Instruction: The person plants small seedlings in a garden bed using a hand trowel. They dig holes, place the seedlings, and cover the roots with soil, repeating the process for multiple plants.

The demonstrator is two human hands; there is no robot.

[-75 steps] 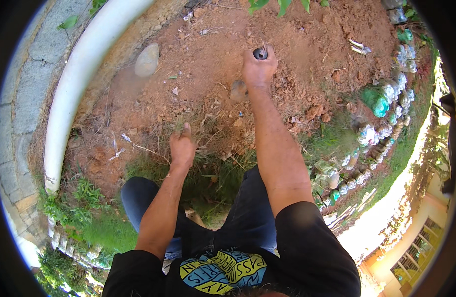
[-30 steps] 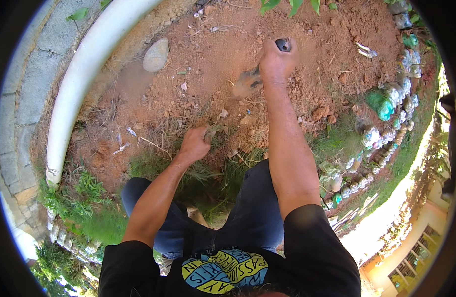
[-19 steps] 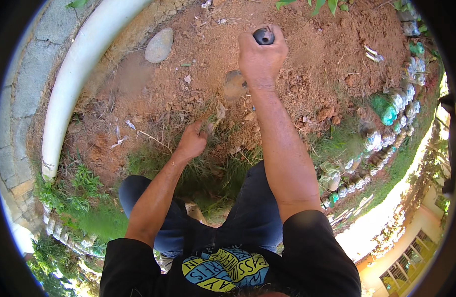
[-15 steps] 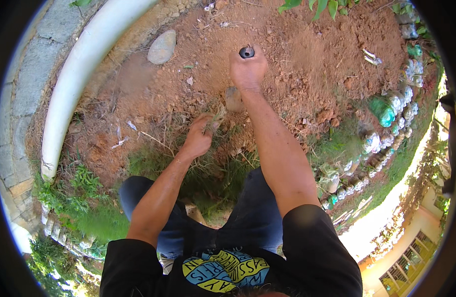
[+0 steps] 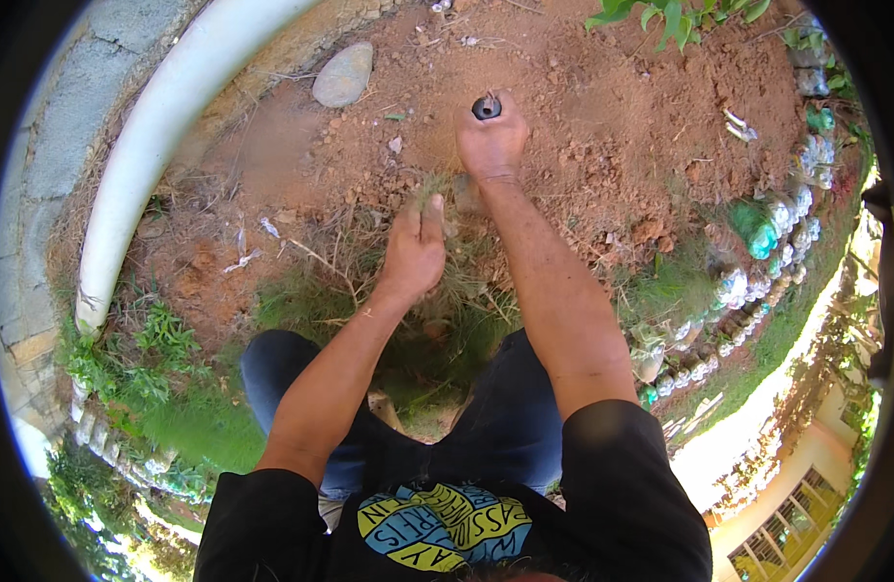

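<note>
My right hand (image 5: 492,141) is shut around the dark handle of a digging tool (image 5: 486,106), held upright over the red soil (image 5: 583,107). The tool's blade (image 5: 463,193) shows below my wrist, down at the ground by a clump of grass (image 5: 429,194). My left hand (image 5: 414,250) lies on that dry and green grass clump, fingers together and pinching its blades at the tips. Both forearms reach out from the lower edge over my dark trousers.
A white pipe (image 5: 165,126) curves along the left beside a stone kerb (image 5: 68,126). A flat grey stone (image 5: 343,74) lies on the soil. Upturned plastic bottles (image 5: 757,233) edge the bed on the right. Green weeds (image 5: 165,378) grow lower left, leaves (image 5: 675,15) at top.
My right hand has moved up and down over the soil with the tool. My left hand has shifted right and forward onto the grass clump beside the blade.
</note>
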